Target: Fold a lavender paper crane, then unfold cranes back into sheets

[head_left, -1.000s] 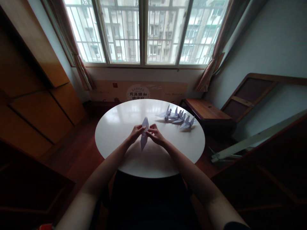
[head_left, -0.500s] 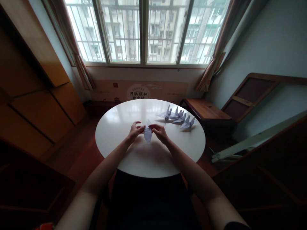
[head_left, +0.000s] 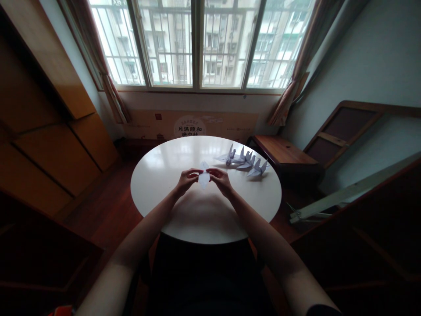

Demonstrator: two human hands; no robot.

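One folded paper (head_left: 204,179) is near the middle of the white tabletop (head_left: 204,224), left hand (head_left: 188,180) at its nine-o'clock edge, right hand (head_left: 219,179) at three, each grip seemingly pinched closed on it; paper cranes (head_left: 245,161) stand toward two o'clock

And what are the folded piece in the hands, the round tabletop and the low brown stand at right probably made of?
The folded piece: most likely thin, matte paper, judging by its pointed, folded shape.
The round tabletop: smooth, glossy white, reflecting the window; laminate or painted board, cannot tell which.
The low brown stand: probably varnished wood, from its reddish-brown colour and slight sheen.
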